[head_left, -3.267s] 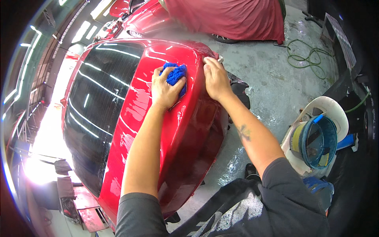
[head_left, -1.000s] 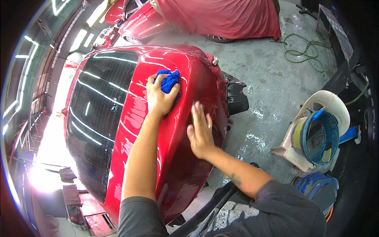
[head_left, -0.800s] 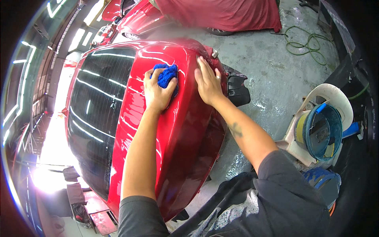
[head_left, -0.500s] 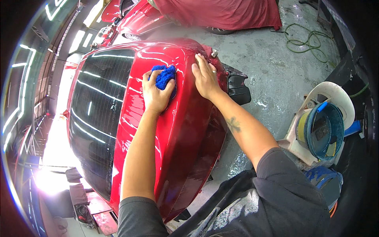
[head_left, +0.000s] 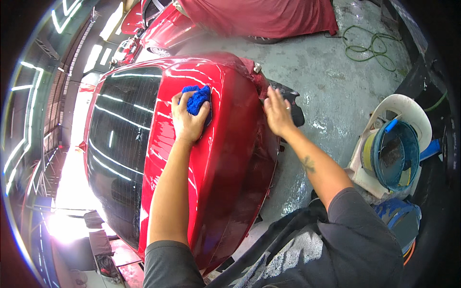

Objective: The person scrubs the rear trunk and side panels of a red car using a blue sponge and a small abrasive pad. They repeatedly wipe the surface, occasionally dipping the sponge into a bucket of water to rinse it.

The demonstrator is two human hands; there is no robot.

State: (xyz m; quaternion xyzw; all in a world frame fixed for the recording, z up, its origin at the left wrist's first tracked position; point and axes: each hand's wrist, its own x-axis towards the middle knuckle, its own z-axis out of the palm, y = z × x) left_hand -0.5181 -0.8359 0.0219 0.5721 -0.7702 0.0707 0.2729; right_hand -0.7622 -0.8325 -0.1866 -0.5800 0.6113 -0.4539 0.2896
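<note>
A bunched blue cloth [head_left: 198, 102] is pressed on the glossy red trunk lid of a car [head_left: 233, 139], beside the dark rear window [head_left: 120, 113]. My left hand [head_left: 188, 121] grips that cloth, its fingers curled round it. Farther right, my right hand [head_left: 278, 113] is held with fingers stretched out and nothing in it. It is by the car's rear end, close to a black part [head_left: 294, 108] that sticks out there; whether the palm touches the car I cannot tell.
At the right, a dark bucket [head_left: 417, 158] with a blue-handled tool stands on a white plastic chair [head_left: 372, 180]. A blue container [head_left: 401, 216] is beside it. A green hose [head_left: 377, 50] coils on the wet floor. Another red car under a red cover [head_left: 269, 21] stands at the far side.
My right hand has lifted from the red panel and moved right and nearer, past the car's rear edge. The left hand stays on the cloth in almost the same spot.
</note>
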